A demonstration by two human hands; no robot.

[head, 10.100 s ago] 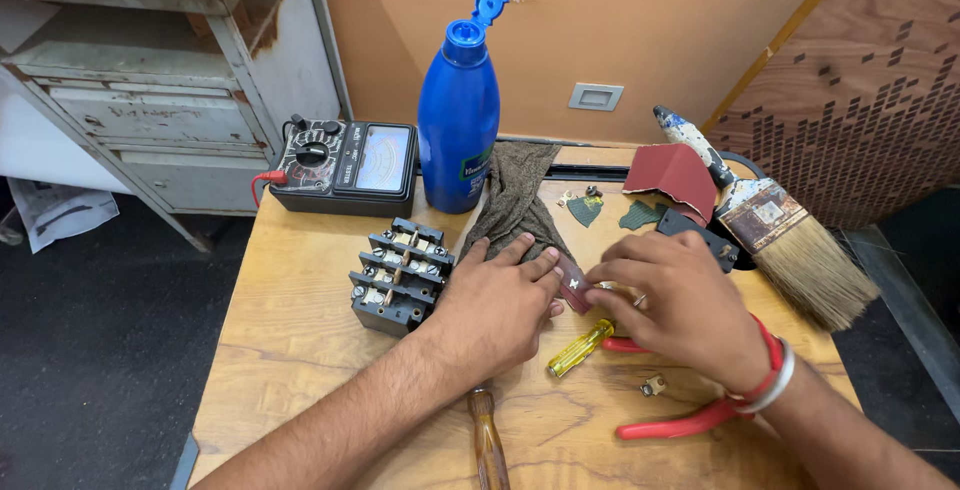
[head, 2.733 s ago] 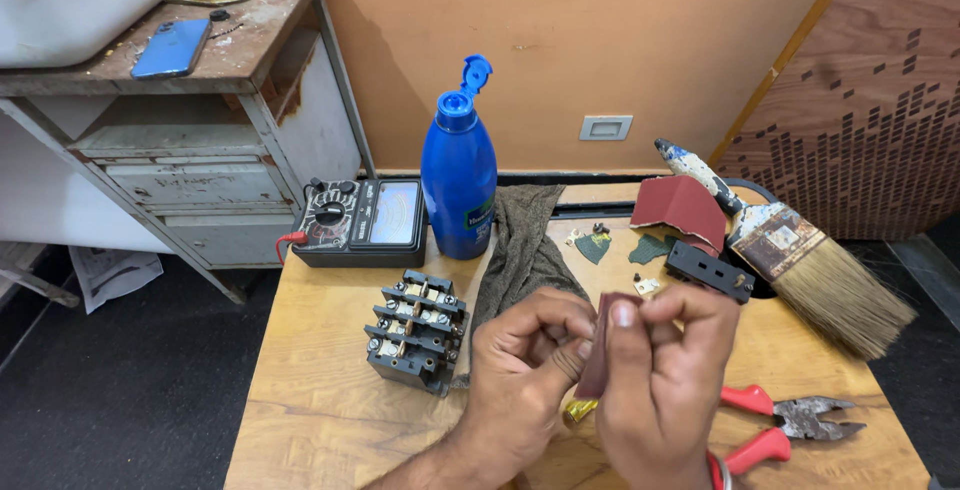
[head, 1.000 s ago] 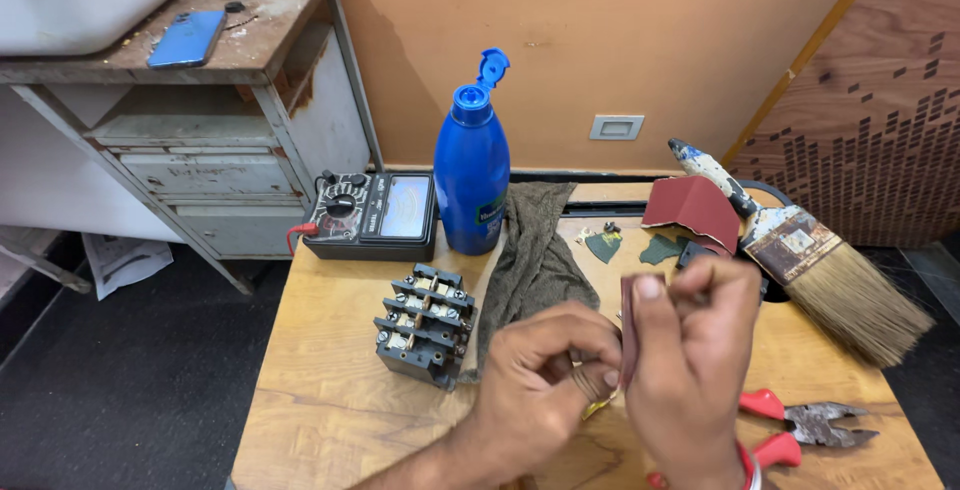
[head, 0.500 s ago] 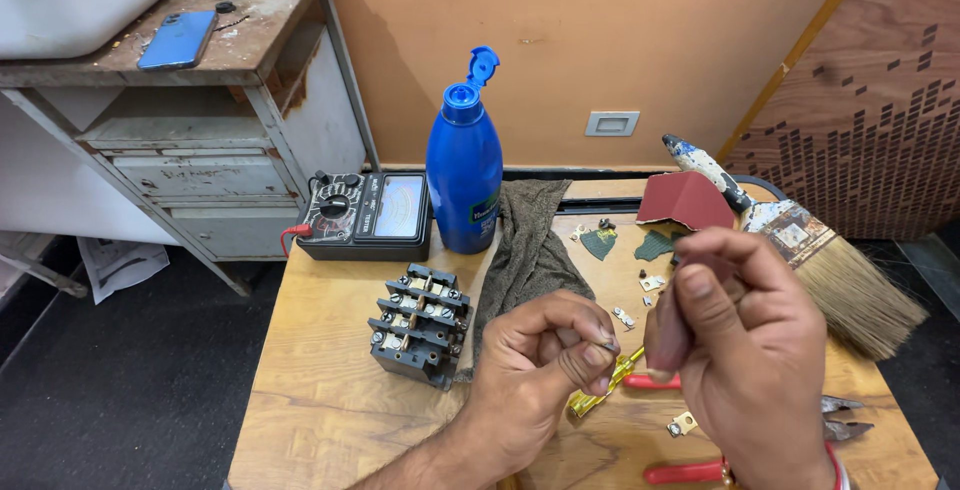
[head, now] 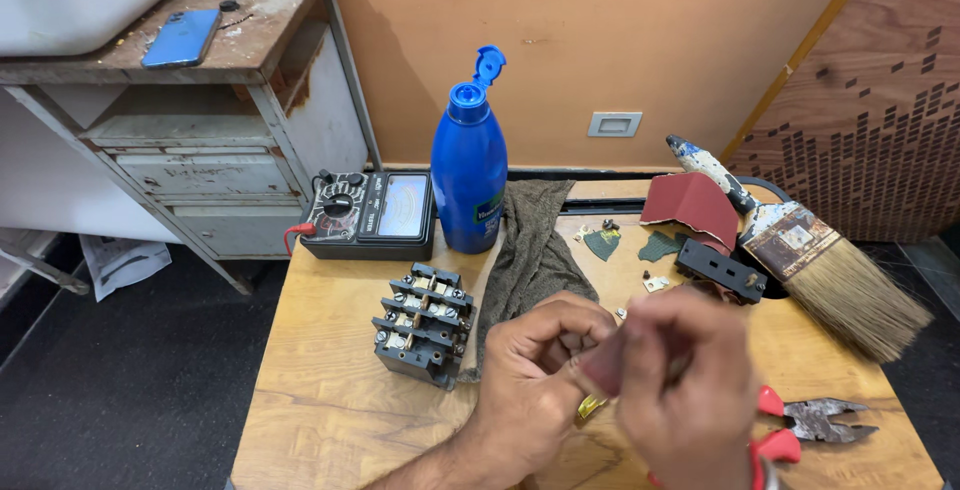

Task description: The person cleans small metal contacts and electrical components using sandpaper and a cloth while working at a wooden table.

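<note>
Half a second back the right hand was held up and apart from the left; now the right hand (head: 690,390) has dropped and swung in until it overlaps the left hand (head: 540,365), and it is smeared by motion. Both hands hover low over the front of the pale wooden worktop (head: 330,390). The left hand's thumb and fingers are curled together, pinching a small brass-yellow metal piece (head: 590,407) whose end shows just beneath them. The right hand's fingers are closed around a small dark-red scrap (head: 603,370) pressed against the left fingertips; the blur hides exactly how it is gripped.

Just left of the left hand sits a black electrical contactor block with brass screws (head: 425,323), resting against a grey-brown knitted cloth (head: 530,250). Behind these stand a tall blue plastic bottle with its flip cap open (head: 468,175) and a black analogue meter with a red lead (head: 370,213). To the right lie a folded sheet of dark-red sandpaper (head: 692,205), a small black plastic bar (head: 722,270), a wide paint-stained brush with pale bristles (head: 830,270) and red-handled pliers (head: 815,420).
</note>
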